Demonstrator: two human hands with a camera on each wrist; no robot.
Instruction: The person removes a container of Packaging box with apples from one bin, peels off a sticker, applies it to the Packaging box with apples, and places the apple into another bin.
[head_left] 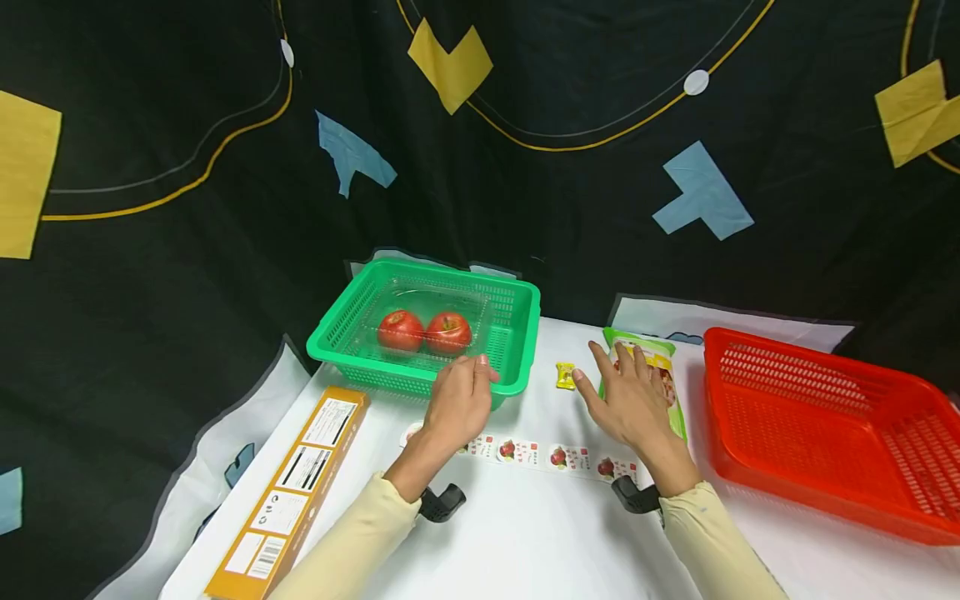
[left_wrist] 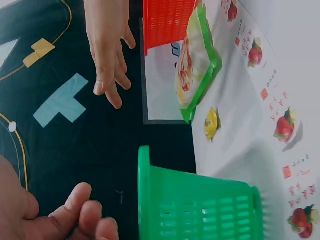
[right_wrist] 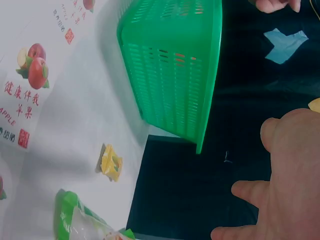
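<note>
My left hand (head_left: 461,398) hovers by the front right corner of the green basket (head_left: 390,379), fingers loosely bent. In the left wrist view, nothing shows between its thumb and fingers (left_wrist: 90,215). A clear plastic tray (head_left: 482,310) lies in the basket with two red apples (head_left: 448,333) in it. My right hand (head_left: 633,404) is held above the table with fingers spread, holding nothing. In the head view it partly covers a green-edged food bag (head_left: 670,375). Left of its fingertips lies a small yellow wrapped candy (head_left: 566,375). Neither hand visibly grips anything.
A strip of apple stickers (head_left: 551,457) runs across the white table (head_left: 517,542) beneath the hands. A long orange-brown box (head_left: 300,475) lies along the left edge. On the right stands a red basket (head_left: 817,442). Dark cloth (head_left: 570,217) hangs behind the table.
</note>
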